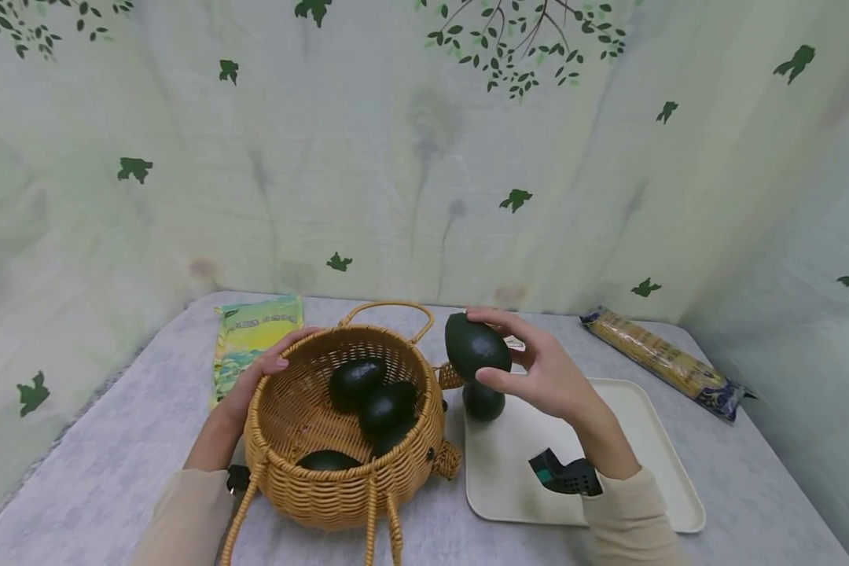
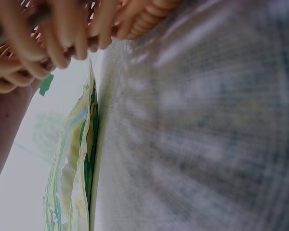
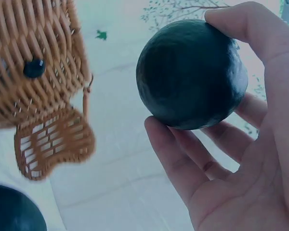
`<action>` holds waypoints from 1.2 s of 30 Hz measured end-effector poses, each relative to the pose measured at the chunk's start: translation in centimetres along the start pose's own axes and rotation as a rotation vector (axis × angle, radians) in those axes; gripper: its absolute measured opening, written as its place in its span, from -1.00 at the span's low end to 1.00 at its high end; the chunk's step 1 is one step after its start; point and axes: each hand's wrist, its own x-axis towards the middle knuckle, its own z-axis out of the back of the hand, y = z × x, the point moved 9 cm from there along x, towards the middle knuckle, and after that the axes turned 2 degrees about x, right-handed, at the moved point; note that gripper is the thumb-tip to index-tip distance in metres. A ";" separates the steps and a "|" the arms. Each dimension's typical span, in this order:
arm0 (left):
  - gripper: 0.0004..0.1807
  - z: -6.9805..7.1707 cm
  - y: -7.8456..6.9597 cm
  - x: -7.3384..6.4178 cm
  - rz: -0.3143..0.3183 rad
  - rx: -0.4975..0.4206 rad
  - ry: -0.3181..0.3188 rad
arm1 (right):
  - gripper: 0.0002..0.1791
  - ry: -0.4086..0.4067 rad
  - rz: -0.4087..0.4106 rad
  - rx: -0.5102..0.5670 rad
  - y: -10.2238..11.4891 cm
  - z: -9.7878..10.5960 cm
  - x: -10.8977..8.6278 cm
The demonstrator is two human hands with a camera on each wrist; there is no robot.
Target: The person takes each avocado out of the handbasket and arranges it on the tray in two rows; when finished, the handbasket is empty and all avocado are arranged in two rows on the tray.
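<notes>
A round wicker basket [image 1: 339, 503] with looped handles holds several dark green avocados [image 1: 357, 384]. My left hand [image 1: 262, 373] grips its left rim, thumb over the edge; the other fingers are mostly hidden behind the wall. Woven side [image 2: 53, 33] and forearm show in the left wrist view. With thumb and fingertips my right hand [image 1: 541, 365] holds an avocado [image 1: 475, 346] in the air, right of the basket. In the right wrist view this avocado [image 3: 190, 74] sits between thumb and fingers. Below it another avocado [image 1: 484, 402] lies at the tray's back left corner.
The cream tray [image 1: 531, 479] lies right of the basket, close to its woven ear-like flaps [image 1: 447, 460]. Behind the left hand is a yellow-green packet [image 1: 258, 322]. A long pack of noodles [image 1: 665, 362] lies at the back right. A leaf-printed curtain surrounds the table.
</notes>
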 end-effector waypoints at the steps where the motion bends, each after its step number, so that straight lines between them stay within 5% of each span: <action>1: -0.36 0.0 0.0 0.0 -0.001 -0.001 0.002 | -0.34 0.000 -0.010 -0.006 -0.2 0.2 -0.2; 36: -0.34 0.3 0.6 -0.1 0.010 -0.046 0.016 | -0.38 -0.086 -0.194 -0.167 -6.2 4.5 -4.4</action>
